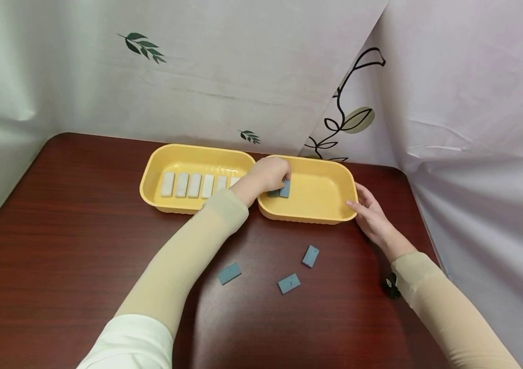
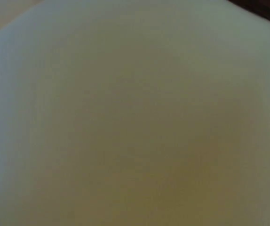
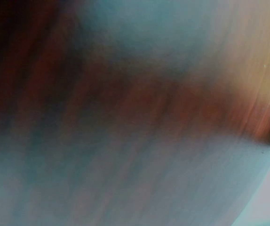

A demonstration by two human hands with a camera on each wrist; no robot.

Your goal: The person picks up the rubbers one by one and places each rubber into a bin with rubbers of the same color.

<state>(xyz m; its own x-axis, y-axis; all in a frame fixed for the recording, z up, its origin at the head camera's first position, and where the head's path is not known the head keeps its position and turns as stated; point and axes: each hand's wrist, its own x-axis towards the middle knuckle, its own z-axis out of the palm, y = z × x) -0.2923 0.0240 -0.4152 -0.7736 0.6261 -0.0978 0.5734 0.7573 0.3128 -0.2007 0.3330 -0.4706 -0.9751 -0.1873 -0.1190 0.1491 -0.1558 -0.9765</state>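
Observation:
My left hand (image 1: 268, 174) reaches into the near left corner of the right yellow tray (image 1: 321, 214), its fingers curled down at a blue-grey block (image 1: 285, 189). Right beside that block lies a darker one (image 1: 273, 193), partly hidden by the hand. On the tray's right end, my right hand (image 1: 372, 218) grips the rim, thumb on the rim and fingers along the outer wall. The left yellow tray (image 1: 148, 184) has a row of several white blocks (image 1: 194, 185), the last partly covered by my left forearm. The left wrist view is filled by blurred pale cloth.
Three blue-grey blocks lie loose on the dark red-brown table (image 1: 81, 256): a left one (image 1: 229, 273), a middle one (image 1: 289, 283) and a right one (image 1: 310, 256). A small black object (image 1: 391, 285) sits by the right sleeve. White curtains hang behind and at both sides.

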